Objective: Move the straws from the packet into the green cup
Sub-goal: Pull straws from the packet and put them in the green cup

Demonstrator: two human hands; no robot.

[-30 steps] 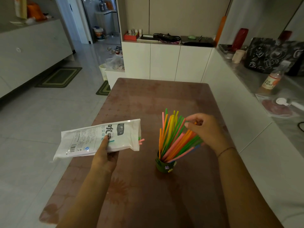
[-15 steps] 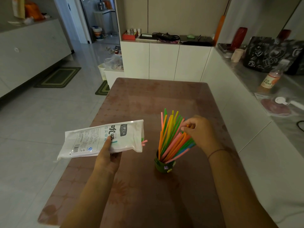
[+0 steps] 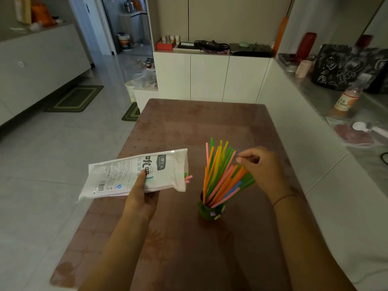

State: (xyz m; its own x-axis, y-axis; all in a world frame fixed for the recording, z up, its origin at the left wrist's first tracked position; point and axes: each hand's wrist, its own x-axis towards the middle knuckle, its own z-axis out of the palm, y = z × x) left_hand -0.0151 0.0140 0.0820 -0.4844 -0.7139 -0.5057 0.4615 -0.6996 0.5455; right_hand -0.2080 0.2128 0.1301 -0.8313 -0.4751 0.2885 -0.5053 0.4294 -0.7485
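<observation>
A small green cup (image 3: pixel 210 214) stands on the brown table (image 3: pixel 189 248), packed with several coloured straws (image 3: pixel 218 175) that fan upward and lean right. My right hand (image 3: pixel 261 172) rests against the upper ends of the leaning straws, fingers curled and thumb meeting forefinger; whether a straw sits in that pinch is hidden. My left hand (image 3: pixel 140 198) holds the white printed straw packet (image 3: pixel 130 175) from below, lying nearly flat to the left of the cup. Pink and green straw tips (image 3: pixel 188 178) poke from its open right end.
The table's left edge drops to a tiled floor (image 3: pixel 52 175). A white counter (image 3: pixel 327 156) runs along the right, carrying a bottle (image 3: pixel 346 99), a dark patterned bag (image 3: pixel 346 66) and a white scoop (image 3: pixel 365 128). White cabinets (image 3: pixel 210 76) stand beyond the far edge.
The leaning straws have been pushed more upright toward the bunch. My right hand stays at their upper ends. The packet in my left hand has shifted slightly right.
</observation>
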